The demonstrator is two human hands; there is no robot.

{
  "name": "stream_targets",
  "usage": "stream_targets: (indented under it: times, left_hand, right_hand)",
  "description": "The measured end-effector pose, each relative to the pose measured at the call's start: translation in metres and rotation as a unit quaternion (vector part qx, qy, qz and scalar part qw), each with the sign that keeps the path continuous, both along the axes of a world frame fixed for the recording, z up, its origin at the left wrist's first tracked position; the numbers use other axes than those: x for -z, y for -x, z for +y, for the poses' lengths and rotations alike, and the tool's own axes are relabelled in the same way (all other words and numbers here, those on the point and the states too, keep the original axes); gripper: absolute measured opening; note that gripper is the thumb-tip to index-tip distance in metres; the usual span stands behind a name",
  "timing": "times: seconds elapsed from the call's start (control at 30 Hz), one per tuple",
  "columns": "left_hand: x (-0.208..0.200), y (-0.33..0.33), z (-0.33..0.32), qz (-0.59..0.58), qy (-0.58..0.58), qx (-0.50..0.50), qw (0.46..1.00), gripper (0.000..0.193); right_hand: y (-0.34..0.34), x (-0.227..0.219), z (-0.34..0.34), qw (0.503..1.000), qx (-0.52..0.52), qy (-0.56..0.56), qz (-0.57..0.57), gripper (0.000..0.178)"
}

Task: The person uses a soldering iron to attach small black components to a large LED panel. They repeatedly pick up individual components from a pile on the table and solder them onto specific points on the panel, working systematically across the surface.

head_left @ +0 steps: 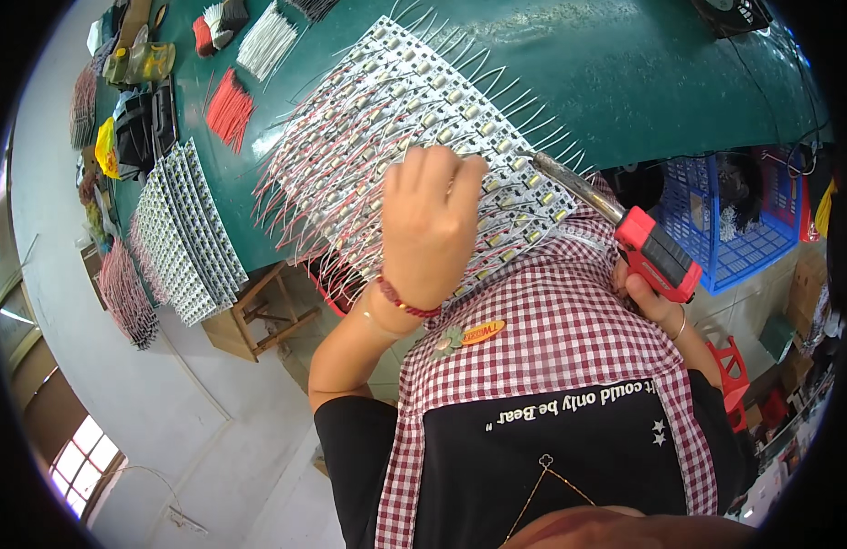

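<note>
A white panel of circuit boards [419, 87], set with rows of small yellowish components, lies at the table edge in front of me. Many thin red and white wires stick out along its sides. My left hand [431, 224] is over the middle of the panel, knuckles up and fingers curled closed; its fingertips and anything pinched in them are hidden. With my right hand [650, 302] I grip a red and black soldering iron [657, 252] from below. The iron's metal tip points up and left, close to the panel's right edge.
On the green table [606, 73] lie bundles of red wires [230, 110] and white wires [266, 41]. More wired boards [186, 233] hang over the left edge by a wooden stool [250, 320]. A blue plastic crate [753, 242] stands at right, near a red stool [730, 380].
</note>
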State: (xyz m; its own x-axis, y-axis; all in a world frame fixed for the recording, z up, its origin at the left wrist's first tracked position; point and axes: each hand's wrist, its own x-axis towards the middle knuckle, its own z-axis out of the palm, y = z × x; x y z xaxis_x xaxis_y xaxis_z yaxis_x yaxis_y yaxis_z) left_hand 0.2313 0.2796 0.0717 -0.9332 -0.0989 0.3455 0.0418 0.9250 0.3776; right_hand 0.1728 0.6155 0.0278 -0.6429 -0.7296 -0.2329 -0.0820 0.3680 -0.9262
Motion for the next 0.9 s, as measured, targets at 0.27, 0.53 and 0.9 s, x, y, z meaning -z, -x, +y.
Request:
stream_targets:
  times: [0.27,0.53,0.9]
  left_hand:
    - [0.025,-0.005,0.016,-0.007,-0.082,0.035,0.996,0.024]
    - [0.035,-0.003,0.018,0.047,-0.101,0.018,0.994,0.021]
    - [0.039,-0.003,0.020,0.039,-0.111,-0.011,0.993,0.016]
  right_hand:
    - [0.002,-0.005,-0.003,1.000,-0.020,0.006,-0.001,0.016]
    - [0.005,-0.009,-0.015,1.000,-0.019,0.011,0.007,0.015]
    - [0.010,-0.013,-0.026,0.992,-0.063,0.015,0.112,0.013]
